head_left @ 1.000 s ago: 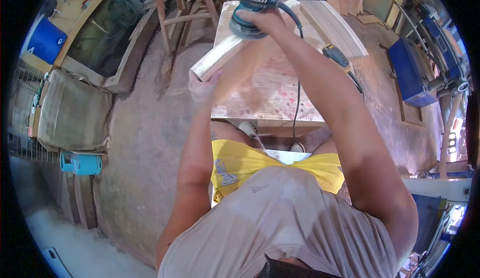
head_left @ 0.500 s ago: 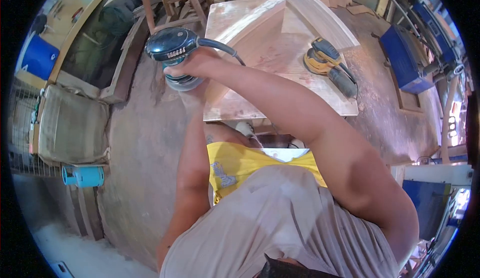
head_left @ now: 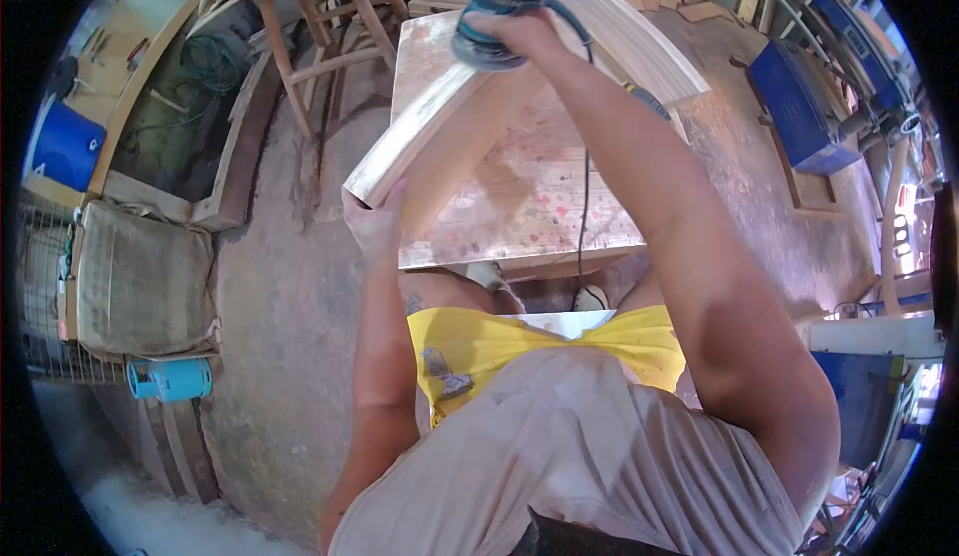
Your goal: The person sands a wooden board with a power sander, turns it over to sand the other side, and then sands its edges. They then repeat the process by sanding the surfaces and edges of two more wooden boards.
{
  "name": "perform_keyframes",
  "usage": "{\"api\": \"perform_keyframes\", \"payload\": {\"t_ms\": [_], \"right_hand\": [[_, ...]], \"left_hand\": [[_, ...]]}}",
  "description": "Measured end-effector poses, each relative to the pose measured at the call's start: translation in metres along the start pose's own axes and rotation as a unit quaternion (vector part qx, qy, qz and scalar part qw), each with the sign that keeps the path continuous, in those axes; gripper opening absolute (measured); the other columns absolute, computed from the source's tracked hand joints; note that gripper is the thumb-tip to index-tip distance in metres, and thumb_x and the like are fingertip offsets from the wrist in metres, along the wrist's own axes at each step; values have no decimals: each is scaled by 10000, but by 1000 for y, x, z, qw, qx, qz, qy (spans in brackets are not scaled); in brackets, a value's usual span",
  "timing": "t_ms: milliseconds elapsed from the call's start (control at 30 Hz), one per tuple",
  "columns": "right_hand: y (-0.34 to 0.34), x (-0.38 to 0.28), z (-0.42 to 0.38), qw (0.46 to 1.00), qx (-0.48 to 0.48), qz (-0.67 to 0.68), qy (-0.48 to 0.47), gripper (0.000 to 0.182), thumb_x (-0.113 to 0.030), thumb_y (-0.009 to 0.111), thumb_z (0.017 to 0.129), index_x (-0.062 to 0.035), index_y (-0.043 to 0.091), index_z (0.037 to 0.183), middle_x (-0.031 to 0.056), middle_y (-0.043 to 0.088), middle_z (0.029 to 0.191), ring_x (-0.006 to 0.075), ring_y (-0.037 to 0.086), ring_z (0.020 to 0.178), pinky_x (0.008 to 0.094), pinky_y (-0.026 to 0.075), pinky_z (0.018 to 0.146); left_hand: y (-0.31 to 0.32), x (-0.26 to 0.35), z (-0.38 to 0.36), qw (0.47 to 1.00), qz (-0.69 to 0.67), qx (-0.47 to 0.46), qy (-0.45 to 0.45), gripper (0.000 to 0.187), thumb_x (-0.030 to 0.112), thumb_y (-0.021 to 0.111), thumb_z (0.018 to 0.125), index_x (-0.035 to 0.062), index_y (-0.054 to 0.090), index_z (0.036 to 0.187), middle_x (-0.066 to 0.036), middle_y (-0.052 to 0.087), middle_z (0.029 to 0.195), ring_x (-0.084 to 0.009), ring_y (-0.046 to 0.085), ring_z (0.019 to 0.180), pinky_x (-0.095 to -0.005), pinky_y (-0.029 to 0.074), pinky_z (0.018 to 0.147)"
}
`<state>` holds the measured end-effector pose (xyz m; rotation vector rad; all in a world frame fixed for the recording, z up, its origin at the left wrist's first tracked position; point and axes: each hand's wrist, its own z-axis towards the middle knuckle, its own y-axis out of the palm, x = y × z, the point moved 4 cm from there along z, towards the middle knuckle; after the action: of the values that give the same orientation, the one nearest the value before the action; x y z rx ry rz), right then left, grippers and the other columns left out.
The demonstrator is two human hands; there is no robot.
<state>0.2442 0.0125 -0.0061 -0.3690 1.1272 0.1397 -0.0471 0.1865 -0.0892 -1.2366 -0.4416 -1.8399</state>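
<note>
My right hand (head_left: pixel 524 32) is wrapped round a teal and black random orbital sander (head_left: pixel 487 44), its pad at the upper stretch of a wooden board's narrow edge. That board (head_left: pixel 415 139) stands on edge, slanting across the low worktable (head_left: pixel 539 221). At its near end, which juts past the table's left side, my left hand (head_left: pixel 375 221) grips the wood. The sander's cord hangs down across the tabletop. Behind my right forearm, a second, yellow and black sander (head_left: pixel 647 99) is mostly hidden.
Flat wooden boards (head_left: pixel 644 41) lie on the table's far right. A wooden stool (head_left: pixel 330 31) stands beyond its left side. Farther out are a blue toolbox (head_left: pixel 799 106) on the right and a light-blue gas cylinder (head_left: pixel 172 380) on the left.
The sander in my right hand has moved from the board's near end to its far end, away from me and to the right. My left hand now shows on the near end.
</note>
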Motion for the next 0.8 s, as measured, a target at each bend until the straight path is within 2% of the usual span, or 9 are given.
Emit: {"api": "perform_keyframes", "payload": {"t_ms": [167, 233, 300, 367, 500, 567, 633, 700, 800], "right_hand": [[-33, 8, 12, 994, 62, -81, 29, 533, -433, 811, 630, -103, 689, 1031, 77, 697, 1010, 171, 665, 916, 309, 512, 847], [-19, -2, 1, 999, 7, 2, 34, 474, -335, 826, 669, -63, 673, 1026, 79, 690, 998, 158, 652, 894, 304, 513, 819], [-2, -26, -22, 998, -32, 37, 26, 526, -330, 835, 666, -56, 655, 1077, 74, 682, 1026, 160, 643, 914, 305, 508, 828], [13, -30, -33, 997, -73, -3, -13, 527, -341, 829, 673, -73, 656, 1093, 71, 682, 1024, 164, 641, 923, 300, 500, 845], [18, -37, -35, 994, -76, -75, -5, 510, -349, 821, 683, -88, 658, 1090, 65, 683, 1023, 158, 639, 934, 293, 492, 862], [10, -17, -17, 995, -80, -56, -27, 578, -486, 757, 673, -103, 657, 1094, 79, 688, 1039, 195, 653, 945, 317, 499, 866], [-5, -18, -12, 996, -43, -66, 29, 554, -447, 781, 668, -105, 663, 1087, 89, 688, 1037, 180, 664, 915, 309, 516, 843], [-7, -22, -13, 997, -33, -48, 50, 522, -406, 790, 681, -100, 664, 1084, 80, 687, 1039, 166, 661, 918, 308, 520, 836], [12, -36, -34, 993, -90, 68, 44, 492, -350, 804, 699, -64, 652, 1070, 66, 685, 984, 152, 655, 852, 296, 537, 768]], "left_hand": [[-1, 0, -2, 1000, 5, 0, -19, 547, 98, 833, 682, -31, 516, 1109, -122, 624, 1053, -190, 604, 968, -306, 478, 848], [-1, 0, -3, 999, -4, 6, -34, 558, 90, 831, 682, -31, 509, 1121, -122, 622, 1049, -192, 605, 968, -307, 478, 854], [0, -1, -3, 1000, -9, 3, -29, 565, 93, 832, 682, -30, 506, 1125, -122, 620, 1053, -191, 604, 969, -308, 478, 855], [0, -2, -2, 1000, -14, 0, -26, 571, 97, 834, 682, -30, 503, 1129, -121, 619, 1057, -190, 604, 971, -308, 478, 856], [-1, -2, -2, 1000, -6, -5, -30, 576, 101, 836, 681, -26, 501, 1132, -114, 615, 1062, -187, 602, 971, -304, 478, 854], [-1, -2, -1, 999, -9, -4, -32, 576, 101, 837, 680, -25, 502, 1131, -112, 615, 1059, -186, 603, 970, -304, 478, 854], [0, -5, -2, 997, -59, -6, -44, 579, 105, 838, 680, -24, 502, 1134, -110, 616, 1056, -182, 599, 970, -302, 474, 855], [-1, -1, -3, 998, -47, -6, -49, 586, 115, 842, 677, -26, 502, 1132, -109, 613, 1062, -179, 595, 973, -303, 471, 857], [-1, 3, -4, 999, -1, -13, -51, 573, 133, 834, 696, -25, 504, 1137, -109, 609, 1068, -174, 587, 980, -305, 463, 867]]}}
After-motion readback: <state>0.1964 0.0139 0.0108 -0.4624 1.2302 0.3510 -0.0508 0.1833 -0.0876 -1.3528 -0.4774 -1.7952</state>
